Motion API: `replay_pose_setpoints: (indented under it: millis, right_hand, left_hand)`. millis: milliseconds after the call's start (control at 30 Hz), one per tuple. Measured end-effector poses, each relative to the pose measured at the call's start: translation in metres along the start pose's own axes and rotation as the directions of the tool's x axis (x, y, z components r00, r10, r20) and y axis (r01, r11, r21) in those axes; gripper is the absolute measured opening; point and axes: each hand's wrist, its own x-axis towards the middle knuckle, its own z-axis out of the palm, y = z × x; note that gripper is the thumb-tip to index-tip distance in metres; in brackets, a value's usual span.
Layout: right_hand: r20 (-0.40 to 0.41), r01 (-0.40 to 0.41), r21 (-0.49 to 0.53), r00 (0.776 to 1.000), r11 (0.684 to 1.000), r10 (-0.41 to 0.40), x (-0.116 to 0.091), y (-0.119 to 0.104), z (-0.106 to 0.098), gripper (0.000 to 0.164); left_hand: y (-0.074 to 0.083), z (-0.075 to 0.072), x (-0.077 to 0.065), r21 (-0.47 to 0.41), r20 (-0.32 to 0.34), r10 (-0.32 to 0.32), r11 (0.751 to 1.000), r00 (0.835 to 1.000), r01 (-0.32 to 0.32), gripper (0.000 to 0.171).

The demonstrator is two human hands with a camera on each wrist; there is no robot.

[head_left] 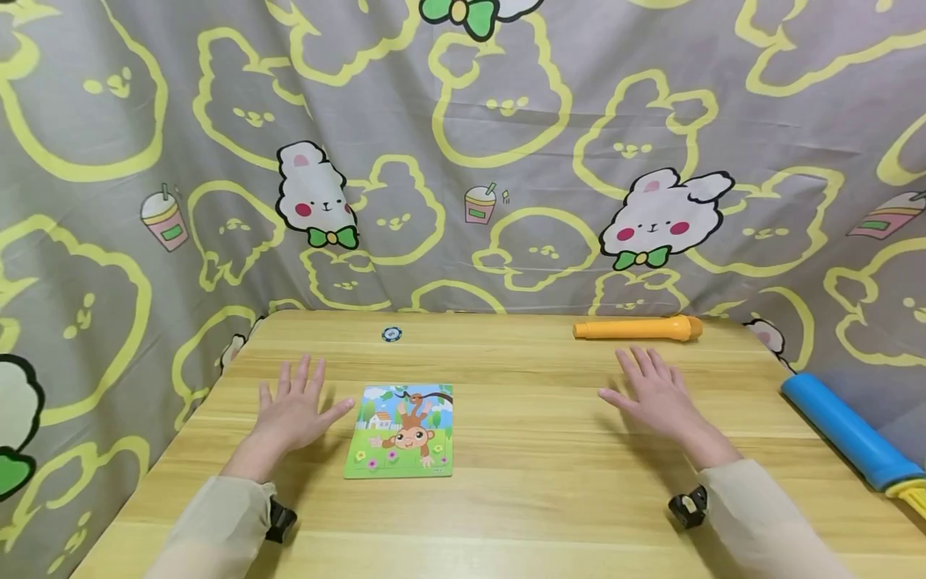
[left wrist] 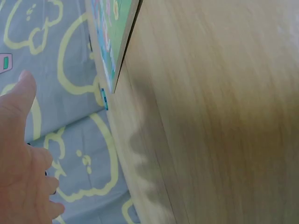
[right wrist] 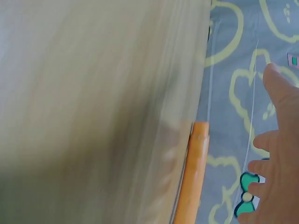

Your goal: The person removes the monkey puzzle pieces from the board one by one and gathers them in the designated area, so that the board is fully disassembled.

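My left hand (head_left: 292, 410) has its fingers spread, the thumb pointing toward the left edge of a square picture puzzle board (head_left: 401, 434) with a hanging monkey on it. The same board (left wrist: 114, 32) shows edge-on at the top of the left wrist view, beyond the raised thumb. On the right, my right hand (head_left: 661, 398) is spread too, nothing in its fingers. It is nearest to an orange microphone-shaped tube (head_left: 637, 328) lying at the table's back edge. In the right wrist view this orange tube (right wrist: 192, 172) lies past the fingers.
A dark blue and white poker chip (head_left: 391, 334) lies near the back edge of the wooden table (head_left: 521, 515). At the far right is a blue tube (head_left: 846, 430) with a yellow end. A grey curtain (head_left: 405, 104) with bunny drawings hangs behind and around the table.
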Motion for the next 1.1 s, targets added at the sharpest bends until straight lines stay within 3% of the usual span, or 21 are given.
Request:
replay_pose_setpoints:
  millis: [200, 400, 567, 667, 900, 1100]
  right_hand:
    - [0.007, 0.055, 0.001, 0.998, 0.998, -0.055, 0.013, -0.024, 0.007, 0.084]
    - [0.004, 0.143, 0.022, 0.990, 0.989, -0.143, 0.030, -0.057, 0.023, 0.082]
    - [0.061, 0.225, 0.036, 0.972, 0.974, -0.227, 0.040, -0.087, 0.043, 0.081]
    - [0.107, 0.273, 0.042, 0.955, 0.961, -0.275, 0.043, -0.104, 0.052, 0.080]
    - [0.195, 0.380, 0.025, 0.905, 0.924, -0.378, 0.049, -0.132, 0.072, 0.078]
    - [0.270, 0.460, 0.078, 0.844, 0.885, -0.463, 0.048, -0.152, 0.078, 0.078]
  left_hand:
    - [0.001, 0.002, -0.001, 0.000, -0.008, 0.047, 0.999, 0.999, -0.047, 0.093]
    - [0.000, 0.008, -0.001, 0.010, 0.024, 0.098, 0.995, 0.995, -0.098, 0.090]
    - [-0.001, 0.014, 0.000, 0.008, 0.061, 0.196, 0.980, 0.979, -0.197, 0.089]
    - [0.000, 0.015, 0.001, -0.010, 0.078, 0.254, 0.967, 0.964, -0.254, 0.089]
    - [0.002, 0.017, 0.000, -0.064, 0.156, 0.331, 0.944, 0.931, -0.325, 0.092]
    - [0.005, 0.021, 0.000, -0.087, 0.223, 0.325, 0.946, 0.919, -0.314, 0.093]
